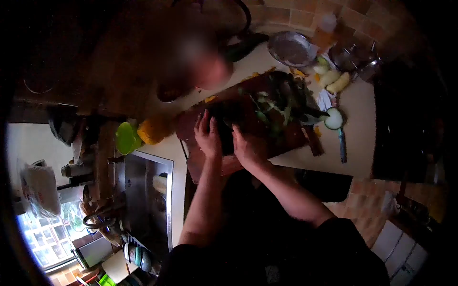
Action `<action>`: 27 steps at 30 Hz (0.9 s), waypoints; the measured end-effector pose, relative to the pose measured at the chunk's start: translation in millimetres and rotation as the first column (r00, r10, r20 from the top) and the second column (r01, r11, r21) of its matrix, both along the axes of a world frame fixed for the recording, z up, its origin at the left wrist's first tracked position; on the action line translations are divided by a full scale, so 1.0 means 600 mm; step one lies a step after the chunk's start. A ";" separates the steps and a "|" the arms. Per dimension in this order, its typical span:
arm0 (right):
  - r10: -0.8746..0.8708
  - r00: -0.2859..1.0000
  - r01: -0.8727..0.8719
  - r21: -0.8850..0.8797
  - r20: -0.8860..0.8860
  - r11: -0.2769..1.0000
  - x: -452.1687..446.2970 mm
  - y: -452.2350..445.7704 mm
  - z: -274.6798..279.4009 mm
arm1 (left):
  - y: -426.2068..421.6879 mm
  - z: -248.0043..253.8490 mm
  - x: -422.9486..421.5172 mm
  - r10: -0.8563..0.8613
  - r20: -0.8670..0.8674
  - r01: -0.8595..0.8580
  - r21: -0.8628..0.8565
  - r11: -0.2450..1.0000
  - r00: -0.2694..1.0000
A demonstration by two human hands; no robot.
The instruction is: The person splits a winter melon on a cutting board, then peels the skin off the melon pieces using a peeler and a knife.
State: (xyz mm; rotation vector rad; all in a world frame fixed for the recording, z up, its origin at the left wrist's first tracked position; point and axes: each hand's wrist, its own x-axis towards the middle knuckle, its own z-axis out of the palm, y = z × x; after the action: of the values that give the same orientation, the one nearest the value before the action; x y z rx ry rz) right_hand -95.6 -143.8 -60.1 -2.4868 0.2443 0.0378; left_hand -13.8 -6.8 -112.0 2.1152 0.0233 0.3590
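Observation:
Over the reddish-brown cutting board [191, 127], my left hand [208, 138] lies with its fingers stretched out and slightly apart, beside a dark item. My right hand [247, 145] is just to the right, fingers bent round something too dark to make out. The dark item lies between and beyond the hands, and its shape is unclear. Green peels and leafy scraps [272, 107] cover the board's right half. Small orange pieces [210, 99] lie near its far edge.
A green bowl [127, 138] and an orange-yellow fruit [151, 130] are left of the board, above the metal sink [143, 190]. Rightward lie a metal plate [291, 48], yellowish peeled pieces [338, 83], a pale round slice [333, 118] and a knife [342, 145].

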 end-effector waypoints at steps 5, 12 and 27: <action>0.016 0.996 -0.028 0.143 0.086 0.989 0.026 0.015 0.011 | 0.067 -0.015 0.024 -0.112 -0.049 0.111 -0.017 0.994 0.993; 0.148 0.956 -0.200 0.195 0.253 0.960 0.126 0.078 -0.048 | 0.060 0.022 0.050 0.377 0.030 -0.363 0.349 0.864 0.926; 0.056 0.946 -0.141 0.247 0.320 0.959 0.047 0.085 -0.054 | 0.054 0.016 0.051 0.353 0.050 -0.354 0.244 0.903 0.934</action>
State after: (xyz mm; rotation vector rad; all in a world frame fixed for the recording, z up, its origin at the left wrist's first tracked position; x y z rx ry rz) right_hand -67.3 -92.8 -92.5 -2.1936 -0.0212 -0.2617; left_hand 16.7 25.5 -102.2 2.3603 0.3834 0.6092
